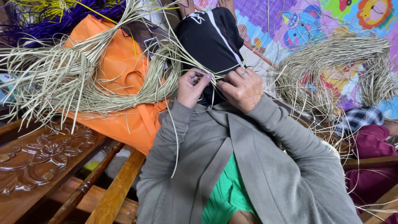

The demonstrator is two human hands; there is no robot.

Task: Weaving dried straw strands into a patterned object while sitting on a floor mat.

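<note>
**Pinching straw strands at frame centre**

Left hand (191, 86) and right hand (241, 88), both closed on thin straw strands (215, 76) over the black-clad knee (211, 37). Best kept taut, pinched close together. The straw bundle (83, 79) lies at left, on the orange bag (120, 120).

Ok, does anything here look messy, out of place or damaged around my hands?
Nothing looks damaged. The left hand and right hand pinch thin straw strands over the black-clad knee. Loose straw bundles sprawl untidily across the orange bag, and more straw lies scattered on the colourful mat.
</note>
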